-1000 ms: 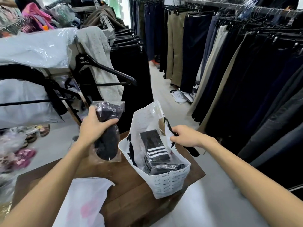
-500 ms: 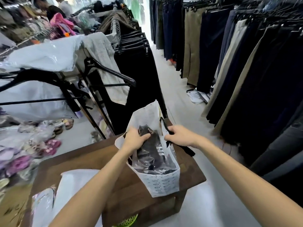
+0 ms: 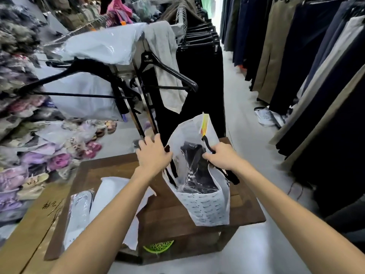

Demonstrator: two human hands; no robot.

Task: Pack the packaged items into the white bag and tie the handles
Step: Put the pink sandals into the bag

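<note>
— What is the white bag (image 3: 205, 210) under my fingers made of?
— It looks like thin matt plastic or fabric with small grey print, and flat black cloth handles (image 3: 207, 144).
— And the packaged items (image 3: 194, 171) inside?
— Dark knitted cloth in clear, glossy, crinkled film.
— The table (image 3: 167, 214)?
— Dark brown wood, smooth, with a dull sheen.
— Beside it?
— A soft matt white pouch (image 3: 110, 196) and a glossy film packet (image 3: 79, 214). The hanger (image 3: 167, 70) looks like black plastic.
</note>
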